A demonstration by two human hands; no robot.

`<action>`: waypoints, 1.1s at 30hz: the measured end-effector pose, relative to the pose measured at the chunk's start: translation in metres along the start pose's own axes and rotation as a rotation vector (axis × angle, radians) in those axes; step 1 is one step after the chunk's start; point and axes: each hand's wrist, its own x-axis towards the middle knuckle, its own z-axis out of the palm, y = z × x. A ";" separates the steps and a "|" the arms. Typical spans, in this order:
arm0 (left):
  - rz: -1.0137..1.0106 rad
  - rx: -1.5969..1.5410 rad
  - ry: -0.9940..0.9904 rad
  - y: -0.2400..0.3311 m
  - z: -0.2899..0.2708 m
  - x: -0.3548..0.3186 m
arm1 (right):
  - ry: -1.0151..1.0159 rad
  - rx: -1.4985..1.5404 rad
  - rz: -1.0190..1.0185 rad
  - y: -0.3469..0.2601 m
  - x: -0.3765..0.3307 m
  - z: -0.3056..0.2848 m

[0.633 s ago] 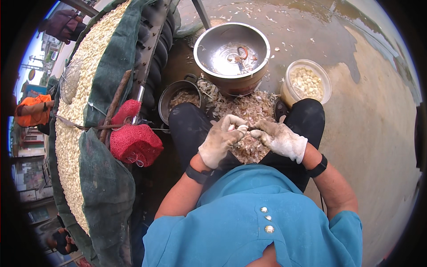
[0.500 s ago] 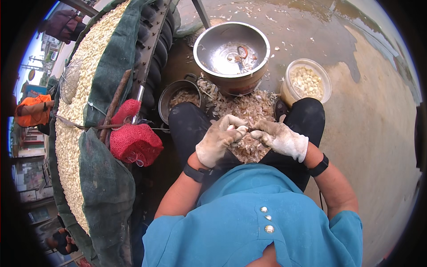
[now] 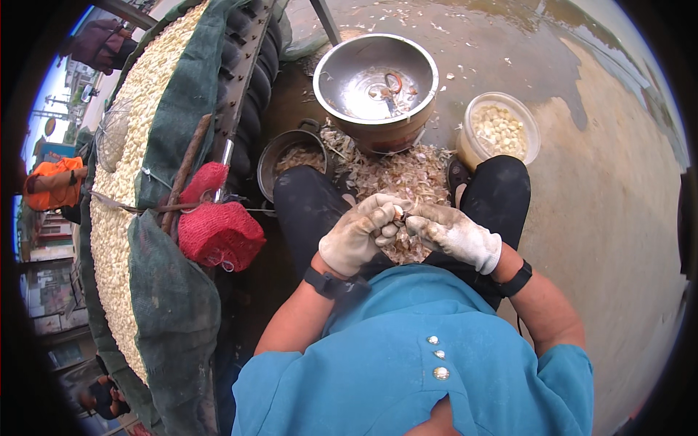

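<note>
Pinching a small pale piece between thumb and fingertips, my left hand works above the lap, between the two knees. From my end of the feed, the right hand has its fingertips bunched right beside that piece; I cannot tell whether they press on it or grip something thin and dark there. Both hands wear soiled, pale gloves.

What worries me is the grip: so little of the piece shows that, I judge, a slight loosening of the left thumb could let it slip. It would then drop toward the heap of papery husks below, where its similar colour could make it hard to find. If the dark sliver is an edge, a push past the piece might nick the glove.

Beyond the knees I have three containers. A steel bowl holds scraps and something with an orange loop. To its right, a plastic tub holds peeled-looking cloves; it sits close by the right knee, so an outward swing of that leg could knock it. To the bowl's left, a metal pot holds more husks. Further left, green netting edges a long bed of pale cloves, with a red mesh bag beside it.
</note>
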 end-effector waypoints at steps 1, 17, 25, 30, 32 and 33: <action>-0.002 0.029 -0.032 -0.003 -0.005 0.001 | 0.010 0.062 -0.012 0.000 0.000 0.002; -0.035 0.027 0.147 -0.006 0.006 0.008 | 0.145 -0.093 -0.129 0.002 0.005 0.010; -0.069 -0.121 0.068 -0.006 -0.002 0.009 | 0.162 -0.092 0.046 0.004 -0.001 0.011; 0.181 0.362 -0.007 -0.004 0.002 0.000 | 0.224 -0.371 -0.036 0.014 0.003 0.003; 0.123 0.534 0.045 0.001 0.004 0.000 | 0.275 -0.550 -0.090 0.017 0.004 0.002; 0.093 0.620 0.071 0.002 0.004 0.000 | 0.307 -0.652 -0.115 0.018 0.005 0.002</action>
